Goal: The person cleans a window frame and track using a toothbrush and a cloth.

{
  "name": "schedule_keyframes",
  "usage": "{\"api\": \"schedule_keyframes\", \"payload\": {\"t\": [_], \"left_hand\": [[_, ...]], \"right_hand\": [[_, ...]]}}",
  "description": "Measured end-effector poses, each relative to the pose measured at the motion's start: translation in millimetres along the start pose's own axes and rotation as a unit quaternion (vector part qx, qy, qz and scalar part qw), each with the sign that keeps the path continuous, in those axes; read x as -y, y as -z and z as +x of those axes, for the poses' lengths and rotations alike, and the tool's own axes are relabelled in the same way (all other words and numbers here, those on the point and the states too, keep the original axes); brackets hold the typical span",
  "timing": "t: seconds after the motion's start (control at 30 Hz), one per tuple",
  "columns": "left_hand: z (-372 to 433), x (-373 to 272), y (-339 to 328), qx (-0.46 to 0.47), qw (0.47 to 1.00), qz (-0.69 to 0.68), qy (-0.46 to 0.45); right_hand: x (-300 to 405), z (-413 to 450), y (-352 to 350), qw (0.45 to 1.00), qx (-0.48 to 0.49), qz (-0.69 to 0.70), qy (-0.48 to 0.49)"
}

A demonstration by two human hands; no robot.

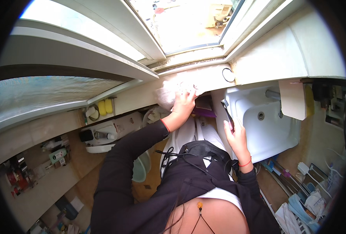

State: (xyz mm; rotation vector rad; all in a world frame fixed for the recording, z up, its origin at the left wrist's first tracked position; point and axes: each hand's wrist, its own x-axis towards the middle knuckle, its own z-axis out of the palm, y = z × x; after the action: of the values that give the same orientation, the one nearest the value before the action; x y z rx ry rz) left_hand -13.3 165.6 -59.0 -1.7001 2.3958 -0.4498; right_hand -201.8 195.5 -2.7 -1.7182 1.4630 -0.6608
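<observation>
On the windowsill [205, 77], my left hand [184, 103] presses on a crumpled, pale cloth [167, 95]. Strong light washes out part of the cloth. My right hand [236, 136] holds a toothbrush [228, 111] by its handle, with the bristled head pointing up toward the window. This hand is beside the left edge of a white washbasin [249, 117]. A dark ring-shaped band [228, 75] lies on the sill to the right of the cloth.
An open window [190, 26] is ahead, with a dirty track [190, 60] below it. Left stands a toilet [126, 125] with items on its tank, and a green basin [140, 168]. A white board [291, 99] stands by the tap. Long handles [281, 172] lean at the lower right.
</observation>
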Motion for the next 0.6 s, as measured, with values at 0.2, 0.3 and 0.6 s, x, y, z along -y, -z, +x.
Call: {"api": "schedule_keyframes", "payload": {"t": [0.2, 0.3, 0.6], "left_hand": [[37, 9, -1, -0.143, 0.976, -0.095, 0.131], [47, -1, -11, -0.124, 0.986, -0.064, 0.091], [-2, -5, -1, 0.018, 0.999, -0.051, -0.009]], "right_hand": [[2, 9, -7, 0.999, -0.018, -0.024, 0.041], [6, 7, -11, 0.997, -0.006, -0.043, 0.066], [0, -11, -9, 0.997, 0.031, -0.067, 0.011]]}}
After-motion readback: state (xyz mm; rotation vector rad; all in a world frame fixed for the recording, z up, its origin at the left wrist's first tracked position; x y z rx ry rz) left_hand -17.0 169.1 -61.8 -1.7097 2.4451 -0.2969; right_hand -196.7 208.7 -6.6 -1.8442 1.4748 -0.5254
